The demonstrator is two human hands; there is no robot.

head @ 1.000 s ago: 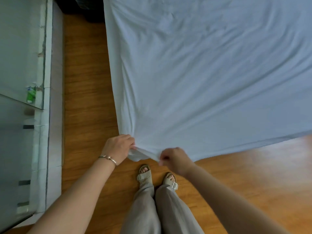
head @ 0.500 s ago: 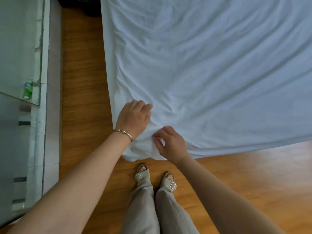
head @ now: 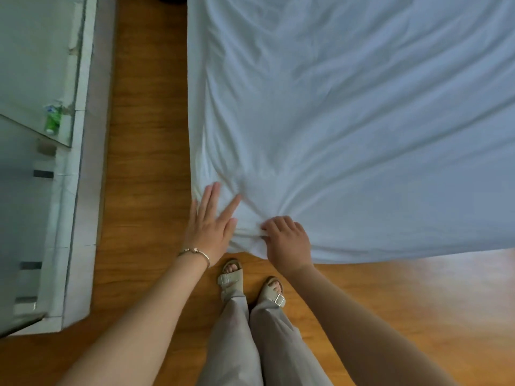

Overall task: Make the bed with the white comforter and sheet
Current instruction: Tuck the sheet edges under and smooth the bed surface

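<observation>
The right hand (head: 288,240) has its fingers (head: 269,227) curled into the white sheet (head: 348,121), pinching a bunch of cloth right at the near left corner of the bed. Creases fan out from that pinch across the sheet toward the far and right edges. The left hand (head: 210,227) lies just beside it, fingers (head: 211,193) straight and slightly spread, pressing flat on the sheet at the left edge of the bed, with the little finger side reaching over the edge above the floor. The thumb of the left hand points toward the gathered cloth, and the two hands are near each other but not touching. A thin bracelet (head: 195,253) circles the left wrist.

The sheet covers all of the bed that shows, hanging a little over the near edge and the left edge, where its corner droops toward the wooden floor (head: 145,135). Below the hands stand the person's feet in pale buckled sandals (head: 231,278), under loose beige trousers (head: 250,344), just beside the bed's near corner.

Well apart, past a strip of floor on the left, runs a white ledge (head: 80,168) with a glass panel, and a small green bottle (head: 53,122) shows behind the glass.
</observation>
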